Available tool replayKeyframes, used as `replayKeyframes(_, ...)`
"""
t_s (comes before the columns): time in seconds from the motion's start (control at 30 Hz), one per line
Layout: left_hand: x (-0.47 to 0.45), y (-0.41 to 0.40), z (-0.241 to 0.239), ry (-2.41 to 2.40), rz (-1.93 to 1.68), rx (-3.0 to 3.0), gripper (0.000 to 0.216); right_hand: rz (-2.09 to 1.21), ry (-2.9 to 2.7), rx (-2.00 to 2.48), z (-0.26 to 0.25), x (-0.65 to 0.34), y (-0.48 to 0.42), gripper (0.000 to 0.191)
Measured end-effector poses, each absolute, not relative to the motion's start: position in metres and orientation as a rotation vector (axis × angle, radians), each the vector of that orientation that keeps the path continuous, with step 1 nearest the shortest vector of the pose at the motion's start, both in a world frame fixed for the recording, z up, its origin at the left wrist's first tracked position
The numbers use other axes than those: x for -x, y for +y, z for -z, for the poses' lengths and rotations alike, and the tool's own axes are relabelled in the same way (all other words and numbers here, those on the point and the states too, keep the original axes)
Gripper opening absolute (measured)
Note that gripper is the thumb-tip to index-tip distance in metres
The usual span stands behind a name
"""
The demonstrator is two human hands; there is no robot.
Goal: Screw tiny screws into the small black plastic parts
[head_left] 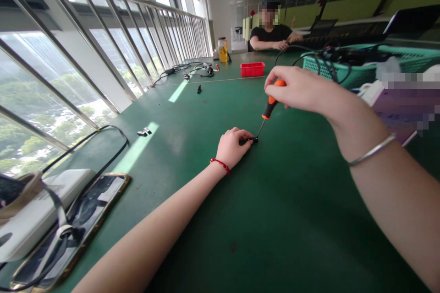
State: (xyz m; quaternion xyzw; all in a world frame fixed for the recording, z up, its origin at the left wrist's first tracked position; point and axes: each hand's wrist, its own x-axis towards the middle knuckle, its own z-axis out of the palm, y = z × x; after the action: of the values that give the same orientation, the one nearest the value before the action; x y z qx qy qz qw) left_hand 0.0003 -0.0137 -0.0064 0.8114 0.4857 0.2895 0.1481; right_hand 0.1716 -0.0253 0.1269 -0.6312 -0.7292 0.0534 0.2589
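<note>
My left hand (233, 146) rests on the green table (292, 201), fingers curled over a small black part (250, 139) that it pins to the surface. My right hand (295, 89) is closed round the orange-and-black handle of a screwdriver (270, 107). The screwdriver slants down and left, and its thin tip touches the black part just right of my left fingertips. A red string bracelet circles my left wrist, a silver bangle my right forearm.
A phone (79, 224) and a white box with a black cable lie at the near left. Two small dark parts (144, 132) sit left of centre. A red tray (252, 69), a teal basket (360, 66) of cables and a seated person (271, 34) are at the far end.
</note>
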Motion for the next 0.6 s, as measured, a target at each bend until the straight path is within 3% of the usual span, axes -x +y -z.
replayKeyframes(0.2,-0.0006,-0.0140,0.0064,1.398,-0.824,-2.329,0.018,-0.175,-2.002,1.785,-0.1307,-0.1708,-0.0312,0.042)
replayKeyframes(0.37,-0.0005,-0.0136,0.0068,1.398,-0.835,-2.326,0.018,-0.131,-2.022,1.762,-0.1296,-0.1701,-0.0305,0.020)
replayKeyframes(0.43,-0.0005,-0.0134,0.0068,1.391,-0.837,-2.325,0.018,-0.158,-2.011,1.752,-0.1292,-0.1688,-0.0295,0.020)
replayKeyframes(0.6,-0.0009,-0.0141,0.0055,1.390,-0.831,-2.316,0.018,-0.085,-1.950,1.903,-0.1323,-0.1684,-0.0328,0.042)
